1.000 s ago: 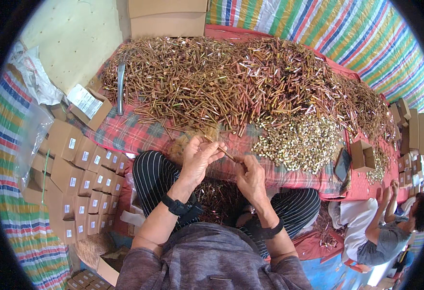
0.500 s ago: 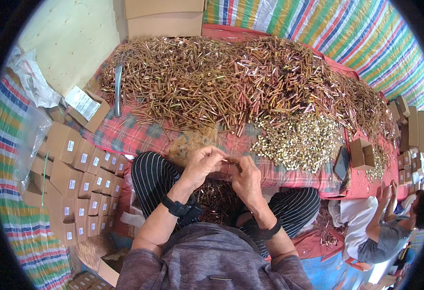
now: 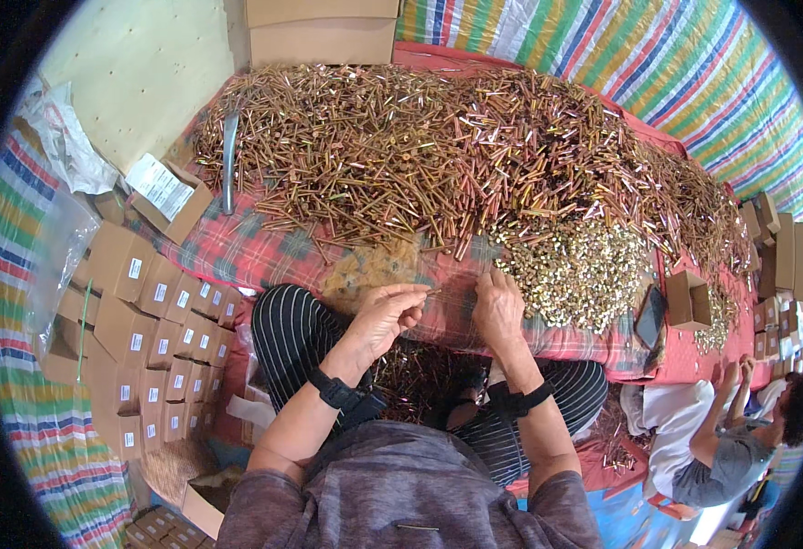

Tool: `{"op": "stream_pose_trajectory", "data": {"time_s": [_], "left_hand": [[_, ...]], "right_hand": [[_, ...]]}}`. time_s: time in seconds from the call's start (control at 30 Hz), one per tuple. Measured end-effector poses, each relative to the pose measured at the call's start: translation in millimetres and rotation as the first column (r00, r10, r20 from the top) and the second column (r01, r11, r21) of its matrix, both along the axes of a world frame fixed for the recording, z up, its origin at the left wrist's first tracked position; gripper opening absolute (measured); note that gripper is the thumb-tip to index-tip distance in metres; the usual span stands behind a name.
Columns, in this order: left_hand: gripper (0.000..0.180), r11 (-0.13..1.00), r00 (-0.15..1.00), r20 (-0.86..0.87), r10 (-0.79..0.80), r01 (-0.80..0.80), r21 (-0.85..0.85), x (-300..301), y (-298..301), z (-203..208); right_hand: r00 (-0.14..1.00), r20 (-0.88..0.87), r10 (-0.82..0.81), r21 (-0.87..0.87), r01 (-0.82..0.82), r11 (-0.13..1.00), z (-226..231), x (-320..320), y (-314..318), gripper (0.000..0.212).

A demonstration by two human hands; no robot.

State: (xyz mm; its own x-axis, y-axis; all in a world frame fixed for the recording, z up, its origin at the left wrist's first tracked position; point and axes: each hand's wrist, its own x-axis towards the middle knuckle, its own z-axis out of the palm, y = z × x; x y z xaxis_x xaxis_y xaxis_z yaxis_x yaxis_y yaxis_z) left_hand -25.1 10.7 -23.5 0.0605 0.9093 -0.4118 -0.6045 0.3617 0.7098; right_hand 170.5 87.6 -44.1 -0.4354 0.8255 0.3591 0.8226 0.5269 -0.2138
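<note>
Near the front edge of the plaid cloth point(image 3: 223, 242), the left hand point(image 3: 388, 316) pinches a slim rod point(image 3: 434, 291), mostly hidden, its tip pointing right; the right hand point(image 3: 500, 309), nearer the gold-coloured pieces point(image 3: 577, 274) just rightward, is bunched, contents impossible to tell.

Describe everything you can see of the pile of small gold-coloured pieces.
The pile of small gold-coloured pieces is loose, roughly rounded and shiny, metallic-looking, with paler glints; single shapes are too small to make out. It lies spread on the red plaid cloth, its far edge meeting the heap of copper-coloured rods. A dark, flat phone-like object lies by its right side. The right hand's fingertips are at its left edge; contact is unclear.
</note>
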Motion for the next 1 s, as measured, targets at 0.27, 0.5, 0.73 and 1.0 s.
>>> {"op": "stream_pose_trajectory", "data": {"time_s": [0.27, 0.5, 0.73, 1.0], "left_hand": [[0.008, 0.998, 0.994, -0.097, 0.055, -0.054, 0.013, 5.9, -2.7, 12.7], [0.01, 0.993, 0.991, -0.109, 0.082, -0.073, 0.09, 11.7, -4.7, 21.4], [0.009, 0.986, 0.994, -0.089, 0.07, -0.056, 0.158, 15.7, -7.5, 20.5], [0.011, 0.979, 0.957, -0.282, 0.063, -0.004, 0.206, 18.0, -9.4, 21.9]], "right_hand": [[0.588, -0.744, -0.317, -0.588, -0.35, 0.729, 18.3, -14.2, -20.9, 0.014], [0.359, -0.839, -0.408, -0.542, -0.497, 0.678, 33.6, -26.2, -45.9, 0.013], [0.604, -0.784, -0.143, -0.387, -0.295, 0.874, 44.2, -30.3, -57.1, 0.01], [0.518, -0.833, -0.192, -0.427, -0.382, 0.82, 36.8, -27.3, -57.0, 0.007]]}}
